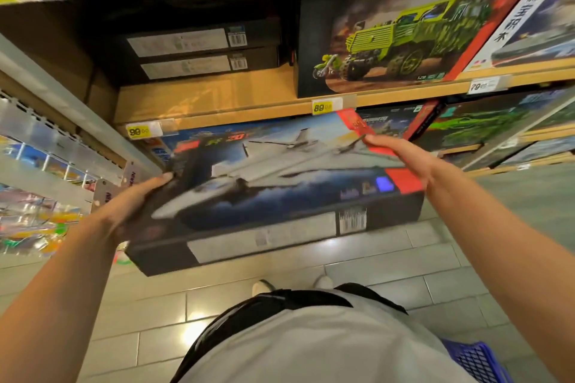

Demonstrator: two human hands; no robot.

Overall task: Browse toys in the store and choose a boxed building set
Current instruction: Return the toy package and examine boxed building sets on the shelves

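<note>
A large flat boxed building set (280, 183) with a white jet fighter on its lid is held out in front of the lower shelf, tilted toward me. My left hand (130, 205) grips its left edge, thumb on the lid. My right hand (404, 155) holds the right, red-trimmed edge, fingers lying along the top. The box's dark side panel with a barcode faces me.
A wooden shelf (217, 109) with yellow price tags carries other boxed sets: a green truck box (392, 34) upright, black boxes (199, 50) stacked at the back. More boxes (485, 127) fill the lower right. A blue basket (476, 361) sits at my right hip. Hanging toys (37, 211) are at left.
</note>
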